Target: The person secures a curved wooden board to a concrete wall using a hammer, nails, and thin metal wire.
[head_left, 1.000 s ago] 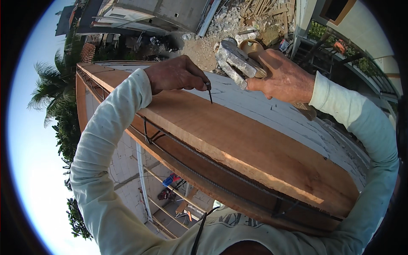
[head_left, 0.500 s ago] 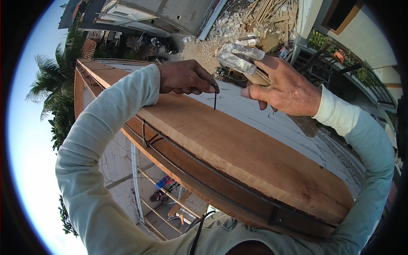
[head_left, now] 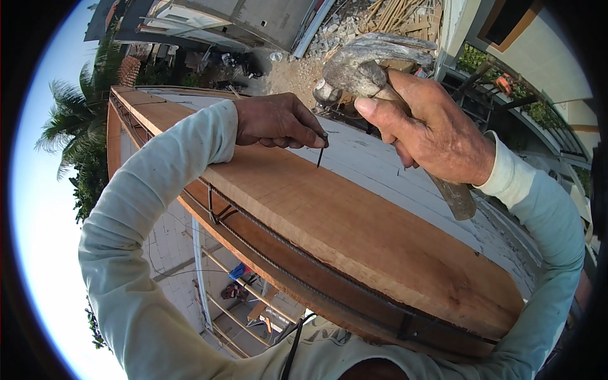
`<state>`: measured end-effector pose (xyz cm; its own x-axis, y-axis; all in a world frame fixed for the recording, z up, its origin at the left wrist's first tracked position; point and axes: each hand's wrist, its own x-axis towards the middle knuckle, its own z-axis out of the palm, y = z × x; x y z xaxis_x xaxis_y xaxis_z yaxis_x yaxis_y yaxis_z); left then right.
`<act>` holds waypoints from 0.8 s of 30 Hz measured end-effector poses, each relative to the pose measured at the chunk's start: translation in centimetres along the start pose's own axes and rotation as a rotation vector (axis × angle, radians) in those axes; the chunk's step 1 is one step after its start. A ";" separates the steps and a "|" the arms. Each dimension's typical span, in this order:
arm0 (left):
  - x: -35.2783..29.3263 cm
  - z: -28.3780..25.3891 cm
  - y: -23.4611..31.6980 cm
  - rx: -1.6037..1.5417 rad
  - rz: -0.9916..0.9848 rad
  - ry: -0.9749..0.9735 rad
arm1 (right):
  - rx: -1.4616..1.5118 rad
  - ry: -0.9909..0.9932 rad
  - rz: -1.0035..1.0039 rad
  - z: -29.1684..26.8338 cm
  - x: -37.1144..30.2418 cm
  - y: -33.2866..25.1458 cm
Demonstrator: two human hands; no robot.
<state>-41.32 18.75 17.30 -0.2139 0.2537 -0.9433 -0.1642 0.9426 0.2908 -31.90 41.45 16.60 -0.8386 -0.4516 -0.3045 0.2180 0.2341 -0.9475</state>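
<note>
My left hand [head_left: 278,121] pinches a thin dark nail [head_left: 321,156] between thumb and fingers. The nail stands nearly upright, its lower tip at the far edge of a brown wooden plank [head_left: 354,215]. To the right and higher up, my right hand [head_left: 437,123] is wrapped round the wooden handle of a claw hammer [head_left: 373,66]. Its worn grey head is raised, with the claw toward the right and the round face toward the left, apart from the nail. The handle's end sticks out below my palm.
Along the plank's near side runs a channel with ribbed steel bars [head_left: 272,234] and a second board. A pale block wall [head_left: 405,171] lies beyond the plank. Far below are rubble, bamboo poles [head_left: 396,16] and, at lower left, scaffold poles [head_left: 253,291].
The hammer has swung up and its head has turned, so the claw now shows from the side. My left hand keeps the nail at nearly the same spot.
</note>
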 end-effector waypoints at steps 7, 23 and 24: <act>0.7 -0.3 -0.5 0.012 -0.046 -0.004 | -0.828 0.252 -1.056 2.3 2.0 8.7; 0.2 -0.1 -0.1 0.062 -0.043 -0.006 | 0.119 -0.079 -0.020 1.2 1.1 2.4; 0.2 -0.1 -0.1 0.049 -0.037 -0.007 | 0.109 0.005 -0.095 0.9 1.0 2.0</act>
<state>-41.42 18.68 17.14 -0.2023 0.2196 -0.9544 -0.1248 0.9608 0.2476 -31.87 40.68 14.28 -0.8605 -0.4629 -0.2125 0.1899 0.0955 -0.9772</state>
